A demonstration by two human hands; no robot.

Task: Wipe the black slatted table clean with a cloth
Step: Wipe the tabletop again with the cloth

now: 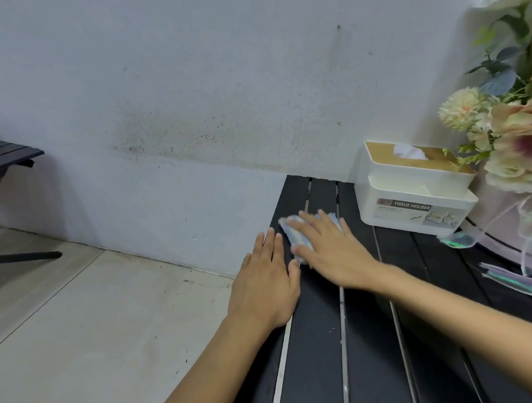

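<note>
**Cloth near the edge and near the tissue box**

The right hand (327, 247) lies flat, its fingers straight and spread, on the crumpled pale blue and white cloth (287, 226). It presses the cloth on the black slatted worktop (319, 336), at the far left corner by the wall. The left hand (266, 280) rests flat and open on the worktop's left edge, just beside the cloth, and holds nothing.

The cloth is pressed and not gripped, so a stroke to the left could push it over the edge onto the pale tiled floor (80, 316). A wide stroke to the right may knock the white plastic tissue holder with a wooden lid (410, 195), which stands near. It may also disturb the wrapped bouquet of pale flowers (512, 135) beside the holder.
</note>
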